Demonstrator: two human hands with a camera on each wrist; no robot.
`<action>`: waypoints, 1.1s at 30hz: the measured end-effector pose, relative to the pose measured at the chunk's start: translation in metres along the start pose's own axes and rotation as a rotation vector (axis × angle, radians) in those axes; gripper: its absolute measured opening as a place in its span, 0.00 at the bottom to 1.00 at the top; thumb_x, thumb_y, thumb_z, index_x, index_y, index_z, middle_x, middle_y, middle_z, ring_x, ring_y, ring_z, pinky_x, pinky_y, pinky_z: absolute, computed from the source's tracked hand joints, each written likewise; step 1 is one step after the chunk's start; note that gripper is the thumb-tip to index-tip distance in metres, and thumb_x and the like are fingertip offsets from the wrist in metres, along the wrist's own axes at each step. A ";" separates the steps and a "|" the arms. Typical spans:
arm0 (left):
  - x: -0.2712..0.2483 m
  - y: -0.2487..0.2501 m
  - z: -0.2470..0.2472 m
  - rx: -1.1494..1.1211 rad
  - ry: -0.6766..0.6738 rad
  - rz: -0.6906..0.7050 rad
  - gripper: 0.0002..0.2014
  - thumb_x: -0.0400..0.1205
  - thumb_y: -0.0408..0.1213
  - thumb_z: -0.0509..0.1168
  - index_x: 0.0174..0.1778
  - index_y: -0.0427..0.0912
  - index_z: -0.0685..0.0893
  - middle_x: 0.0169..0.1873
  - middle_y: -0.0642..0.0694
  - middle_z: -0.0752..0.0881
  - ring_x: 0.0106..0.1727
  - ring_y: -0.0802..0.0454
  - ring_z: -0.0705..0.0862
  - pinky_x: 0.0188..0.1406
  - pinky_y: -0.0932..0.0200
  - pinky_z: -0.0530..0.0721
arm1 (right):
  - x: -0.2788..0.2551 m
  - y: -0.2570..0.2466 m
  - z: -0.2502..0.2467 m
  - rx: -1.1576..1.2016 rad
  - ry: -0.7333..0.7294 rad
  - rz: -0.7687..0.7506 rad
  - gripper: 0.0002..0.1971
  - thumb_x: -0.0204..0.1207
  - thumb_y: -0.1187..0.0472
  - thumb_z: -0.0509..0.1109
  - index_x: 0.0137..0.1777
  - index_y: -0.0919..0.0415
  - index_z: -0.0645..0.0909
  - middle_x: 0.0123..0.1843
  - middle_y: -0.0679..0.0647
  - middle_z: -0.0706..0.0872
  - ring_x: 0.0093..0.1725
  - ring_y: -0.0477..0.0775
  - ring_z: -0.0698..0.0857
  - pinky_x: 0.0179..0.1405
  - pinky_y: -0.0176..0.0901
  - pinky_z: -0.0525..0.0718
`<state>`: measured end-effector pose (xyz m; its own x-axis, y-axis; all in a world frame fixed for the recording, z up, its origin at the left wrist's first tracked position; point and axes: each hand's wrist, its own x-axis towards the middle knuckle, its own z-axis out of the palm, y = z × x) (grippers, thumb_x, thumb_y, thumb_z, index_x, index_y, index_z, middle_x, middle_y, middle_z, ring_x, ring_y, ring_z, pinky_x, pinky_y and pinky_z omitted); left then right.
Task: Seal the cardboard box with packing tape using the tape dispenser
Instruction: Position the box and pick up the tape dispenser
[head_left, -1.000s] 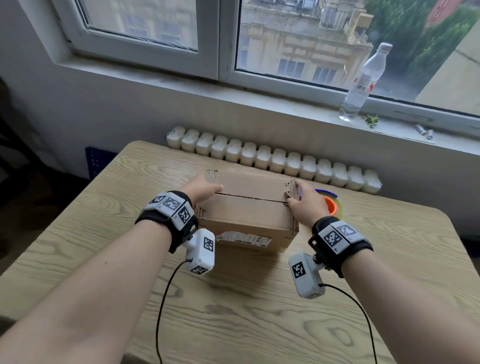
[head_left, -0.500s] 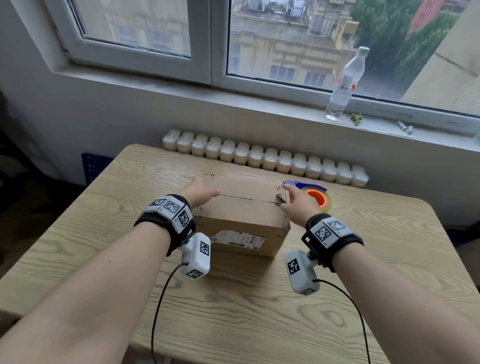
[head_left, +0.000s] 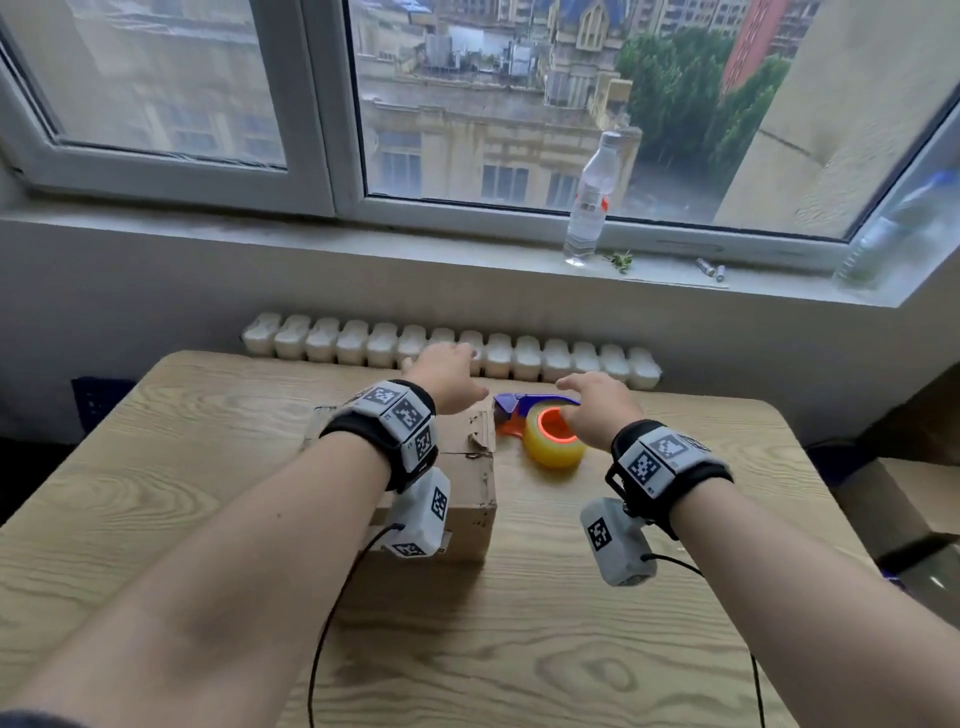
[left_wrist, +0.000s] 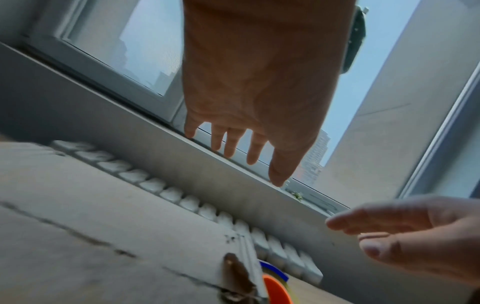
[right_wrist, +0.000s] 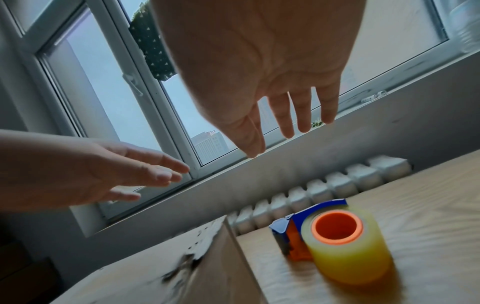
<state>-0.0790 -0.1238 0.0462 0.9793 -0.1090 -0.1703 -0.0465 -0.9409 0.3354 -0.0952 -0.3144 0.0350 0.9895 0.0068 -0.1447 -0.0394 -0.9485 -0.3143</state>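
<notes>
— From above, where's everything?
— The cardboard box (head_left: 470, 470) sits on the table (head_left: 571, 649); the tape dispenser (head_left: 545, 428) just right of it. Left hand (head_left: 447, 382) above the box, right hand (head_left: 597, 410) over the dispenser.
— The left wrist camera?
— Left-hand fingers (left_wrist: 255, 148) spread, holding nothing.
— The right?
— Same: fingers (right_wrist: 283, 115) straight, empty, above the dispenser.

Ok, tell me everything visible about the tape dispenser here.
The tape dispenser lies on its side on the wooden table, just right of the cardboard box. It has a blue plastic frame with an orange part near its front end, and carries a fat roll of clear, yellowish tape on an orange core whose open end faces up. No tape looks pulled out. The right hand hovers above it with straight fingers, not touching in the right wrist view.
</notes>
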 end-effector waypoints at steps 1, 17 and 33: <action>0.007 0.010 0.004 0.038 -0.017 0.025 0.29 0.81 0.48 0.63 0.77 0.44 0.68 0.77 0.44 0.70 0.79 0.45 0.66 0.77 0.38 0.64 | 0.004 0.008 -0.002 -0.005 -0.002 0.007 0.23 0.78 0.62 0.63 0.73 0.51 0.75 0.74 0.56 0.76 0.73 0.58 0.75 0.69 0.51 0.77; 0.147 0.097 0.085 0.410 -0.263 0.093 0.29 0.81 0.47 0.60 0.78 0.46 0.66 0.79 0.43 0.65 0.82 0.45 0.58 0.78 0.32 0.54 | 0.126 0.095 0.035 0.033 -0.164 0.037 0.23 0.77 0.62 0.63 0.74 0.53 0.75 0.73 0.55 0.79 0.74 0.58 0.74 0.72 0.50 0.74; 0.190 0.075 0.130 0.422 -0.450 -0.037 0.30 0.78 0.48 0.65 0.76 0.45 0.68 0.74 0.42 0.72 0.75 0.43 0.70 0.74 0.40 0.66 | 0.179 0.103 0.089 0.025 -0.266 0.035 0.18 0.73 0.66 0.67 0.63 0.57 0.74 0.61 0.59 0.85 0.62 0.62 0.83 0.55 0.49 0.80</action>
<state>0.0783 -0.2571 -0.0814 0.8067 -0.1123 -0.5802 -0.1782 -0.9823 -0.0577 0.0655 -0.3826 -0.1068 0.9163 0.0602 -0.3959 -0.0797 -0.9415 -0.3276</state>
